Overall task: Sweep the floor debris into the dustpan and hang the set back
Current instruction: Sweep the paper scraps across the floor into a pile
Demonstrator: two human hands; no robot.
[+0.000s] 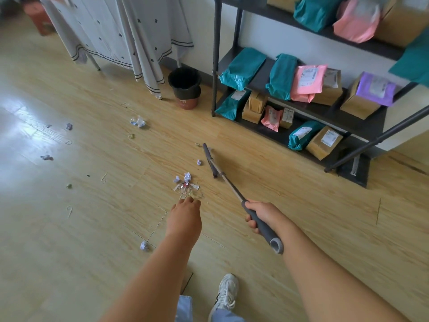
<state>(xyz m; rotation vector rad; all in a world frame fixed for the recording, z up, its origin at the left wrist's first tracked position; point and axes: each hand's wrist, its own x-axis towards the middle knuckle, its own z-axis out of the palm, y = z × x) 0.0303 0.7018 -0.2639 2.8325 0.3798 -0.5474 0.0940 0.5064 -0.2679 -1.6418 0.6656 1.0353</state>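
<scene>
Pale wood floor (69,228), crumpled paper scraps (185,182).
Right grip (264,217) clasps grey-handled broom (232,186), left grip (184,219) slack, empty; short inward strokes should gather best.

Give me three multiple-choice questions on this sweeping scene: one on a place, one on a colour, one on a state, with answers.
1. Where does the bin stand?
A. On the floor between the cloth and the rack
B. On the top shelf
C. Beside the shoe

2. What colour is the grip of the broom?
A. Red
B. Grey
C. Yellow

3. What is the right hand doing?
A. Hanging free
B. Pressing the floor
C. Holding the grip

Answers:
1 A, it sits on the floor by the wall between the two.
2 B, the sleeve is plainly grey.
3 C, the fingers curl round the grip.
</scene>
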